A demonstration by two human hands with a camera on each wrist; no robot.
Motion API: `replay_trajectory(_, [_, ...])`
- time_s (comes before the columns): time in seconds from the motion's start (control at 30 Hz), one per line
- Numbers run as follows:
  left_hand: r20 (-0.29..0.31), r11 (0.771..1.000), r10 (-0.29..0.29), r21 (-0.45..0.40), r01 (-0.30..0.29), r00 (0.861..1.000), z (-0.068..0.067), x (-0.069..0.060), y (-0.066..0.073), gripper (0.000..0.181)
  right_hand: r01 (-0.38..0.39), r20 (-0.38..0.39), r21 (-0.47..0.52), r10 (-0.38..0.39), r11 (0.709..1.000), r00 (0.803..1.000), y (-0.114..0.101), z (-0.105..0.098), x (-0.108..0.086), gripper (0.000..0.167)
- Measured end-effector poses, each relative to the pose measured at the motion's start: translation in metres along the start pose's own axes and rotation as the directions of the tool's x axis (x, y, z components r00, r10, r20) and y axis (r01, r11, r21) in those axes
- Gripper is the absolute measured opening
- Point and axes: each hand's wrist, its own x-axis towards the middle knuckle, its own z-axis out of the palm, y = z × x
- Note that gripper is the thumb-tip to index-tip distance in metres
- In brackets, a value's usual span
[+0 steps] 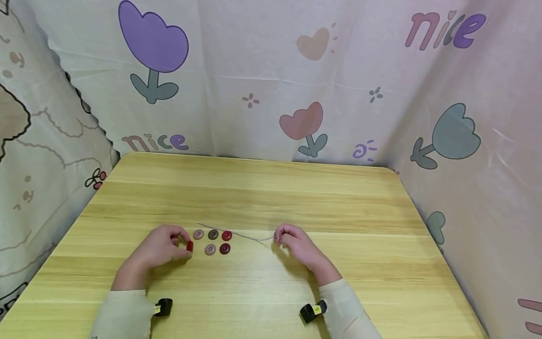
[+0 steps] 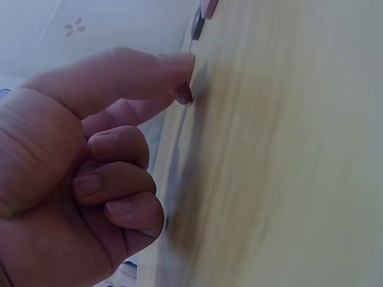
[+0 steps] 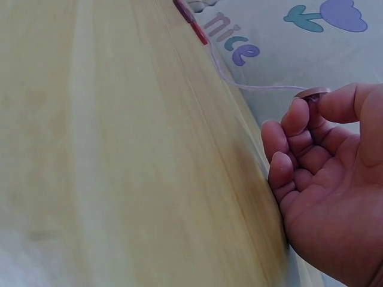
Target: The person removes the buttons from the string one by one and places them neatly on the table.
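At the left of the head view my left hand [image 1: 163,247] pinches a red button [image 1: 189,246] on edge between thumb and finger. The left wrist view shows that button [image 2: 184,94] partly hidden behind the thumb, close to the wood. My right hand [image 1: 300,245] pinches a brownish button [image 3: 313,92] with a pale string [image 1: 250,238] running from it. The string stretches left past several buttons lying flat: two pinkish ones, with one pinkish button [image 1: 210,249] in the nearer row, a dark grey button [image 1: 213,234], a bright red button [image 1: 226,235] and a dark red button [image 1: 225,248].
The wooden table [image 1: 262,301] reaches back to a printed cloth [image 1: 237,56] hung behind it and along both sides. Black wrist cameras, a left camera [image 1: 164,307] and a right camera [image 1: 312,311], sit beside the sleeves.
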Motion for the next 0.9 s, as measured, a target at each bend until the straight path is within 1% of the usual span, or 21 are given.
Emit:
replay_trajectory(0.13, [0.003, 1.000, 0.008, 0.006, -0.008, 1.000, 0.0024, 0.0018, -0.0001, 0.024, -0.007, -0.002, 0.009, 0.007, 1.000, 1.000, -0.0008, 0.0002, 0.0002, 0.016])
replay_trajectory(0.27, [0.004, 1.000, 0.010, 0.012, -0.010, 1.000, 0.0042, 0.0017, 0.0027, 0.025, -0.004, 0.000, 0.010, 0.004, 1.000, 1.000, -0.0001, 0.0003, 0.0001, 0.016])
replay_trajectory(0.43, [0.006, 1.000, 0.001, 0.017, -0.001, 1.000, 0.0066, 0.0012, 0.0057, 0.026, 0.006, -0.001, 0.003, -0.006, 1.000, 1.000, 0.0007, -0.0003, -0.0009, 0.016])
replay_trajectory(0.8, [-0.004, 0.999, -0.027, 0.021, 0.028, 1.000, 0.0079, 0.0014, 0.0055, 0.027, 0.003, 0.003, 0.006, -0.003, 1.000, 1.000, 0.0021, -0.0001, -0.0001, 0.015])
replay_trajectory(0.9, [-0.001, 1.000, -0.025, 0.017, 0.025, 1.000, 0.0075, 0.0012, 0.0051, 0.027, 0.008, 0.005, 0.009, -0.008, 1.000, 1.000, 0.0028, 0.0001, 0.0001, 0.015])
